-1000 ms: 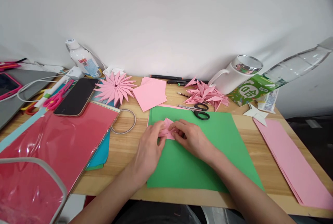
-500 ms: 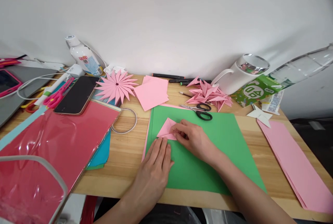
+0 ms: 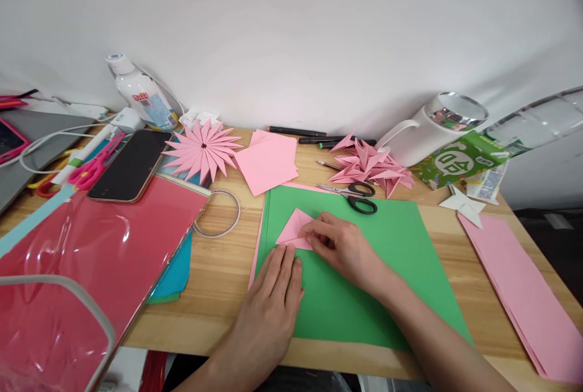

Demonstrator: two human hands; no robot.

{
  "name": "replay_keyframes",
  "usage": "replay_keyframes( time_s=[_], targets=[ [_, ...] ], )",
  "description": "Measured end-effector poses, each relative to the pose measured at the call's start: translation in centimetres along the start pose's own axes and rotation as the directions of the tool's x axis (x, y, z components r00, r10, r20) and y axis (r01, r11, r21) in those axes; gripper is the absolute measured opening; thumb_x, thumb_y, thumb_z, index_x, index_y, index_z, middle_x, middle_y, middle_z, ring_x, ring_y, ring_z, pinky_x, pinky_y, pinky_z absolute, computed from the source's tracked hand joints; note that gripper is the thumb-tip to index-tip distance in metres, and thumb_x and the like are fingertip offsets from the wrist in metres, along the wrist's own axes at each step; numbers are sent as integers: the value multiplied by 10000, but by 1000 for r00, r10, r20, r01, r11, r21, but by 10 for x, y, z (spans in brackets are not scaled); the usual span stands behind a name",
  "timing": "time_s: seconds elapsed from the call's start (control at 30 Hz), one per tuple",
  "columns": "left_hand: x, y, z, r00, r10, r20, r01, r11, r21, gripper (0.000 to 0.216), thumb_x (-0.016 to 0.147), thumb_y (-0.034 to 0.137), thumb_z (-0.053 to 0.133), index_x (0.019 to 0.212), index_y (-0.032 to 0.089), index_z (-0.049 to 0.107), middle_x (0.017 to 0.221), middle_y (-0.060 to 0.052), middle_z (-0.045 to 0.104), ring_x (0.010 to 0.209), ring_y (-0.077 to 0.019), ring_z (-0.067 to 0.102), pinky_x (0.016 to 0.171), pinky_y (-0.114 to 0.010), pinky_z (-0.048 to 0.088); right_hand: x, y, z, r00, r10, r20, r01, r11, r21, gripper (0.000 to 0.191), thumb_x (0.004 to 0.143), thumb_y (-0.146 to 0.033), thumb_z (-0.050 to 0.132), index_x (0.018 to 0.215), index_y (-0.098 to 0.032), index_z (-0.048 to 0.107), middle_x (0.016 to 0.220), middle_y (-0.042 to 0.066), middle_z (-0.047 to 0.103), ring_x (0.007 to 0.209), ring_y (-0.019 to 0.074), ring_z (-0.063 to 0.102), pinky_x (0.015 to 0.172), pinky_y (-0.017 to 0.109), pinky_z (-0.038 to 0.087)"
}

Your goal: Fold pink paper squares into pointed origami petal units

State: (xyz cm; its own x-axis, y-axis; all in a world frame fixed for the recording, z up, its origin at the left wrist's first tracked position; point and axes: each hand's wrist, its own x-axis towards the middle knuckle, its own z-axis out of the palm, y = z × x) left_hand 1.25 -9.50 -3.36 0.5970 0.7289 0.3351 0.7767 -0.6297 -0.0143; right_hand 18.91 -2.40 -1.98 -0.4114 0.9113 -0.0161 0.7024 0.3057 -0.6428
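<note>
A folded pink paper piece (image 3: 294,229) lies on a green sheet (image 3: 392,270) on the wooden desk. My right hand (image 3: 342,247) presses its fingertips together on the right edge of that piece. My left hand (image 3: 273,295) lies flat, fingers stretched out, on the green sheet just below the piece and holds nothing. Black-handled scissors (image 3: 353,196) lie at the far edge of the green sheet, close beyond my right hand.
A heap of folded pink pieces (image 3: 368,167), a pink paper flower (image 3: 203,152) and pink squares (image 3: 266,162) lie behind. A red plastic folder (image 3: 91,246) with a phone (image 3: 127,167) fills the left. A white mug (image 3: 426,127) and pink strips (image 3: 519,282) are at right.
My left hand let go of the pink piece and drew back toward me, now lying flat on the green sheet. My right hand stayed on the piece.
</note>
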Motion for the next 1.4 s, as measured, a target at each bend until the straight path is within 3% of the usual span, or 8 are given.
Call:
replay_keyframes(
  time_s=[0.5,0.83,1.1,1.4],
  targets=[
    [-3,-1,-1,998,8,54,-9,1000,15,365,889,194,423,1214,45,497,1305,-171,500,1275,-309,372,1031,-425,366,0,-1,0,1000,9,1,-9,999,35,244,837,-120,470,912,-217,682,752,23,553,612,109,531,578,218,395],
    [-9,-1,3,989,0,149,-7,999,45,462,864,217,446,1304,79,411,1375,-152,426,1309,-312,312,1049,-437,331,0,-1,0,1000,7,-8,-6,999,47,248,837,-127,471,930,-216,683,752,22,557,611,104,536,566,212,395],
    [-6,-1,3,995,2,104,-8,998,55,416,847,168,461,1248,59,464,1316,-171,489,1252,-333,398,984,-443,370,0,0,0,1000,12,-14,-11,999,44,243,832,-139,475,922,-217,687,745,24,553,595,102,525,556,210,388],
    [7,-3,2,1000,15,-25,-13,995,99,283,884,202,456,1090,53,580,1189,-148,602,1077,-283,567,902,-398,415,1,3,2,999,25,-33,-23,998,51,161,813,-145,479,889,-184,616,725,4,558,559,92,494,551,212,396]
  ],
)
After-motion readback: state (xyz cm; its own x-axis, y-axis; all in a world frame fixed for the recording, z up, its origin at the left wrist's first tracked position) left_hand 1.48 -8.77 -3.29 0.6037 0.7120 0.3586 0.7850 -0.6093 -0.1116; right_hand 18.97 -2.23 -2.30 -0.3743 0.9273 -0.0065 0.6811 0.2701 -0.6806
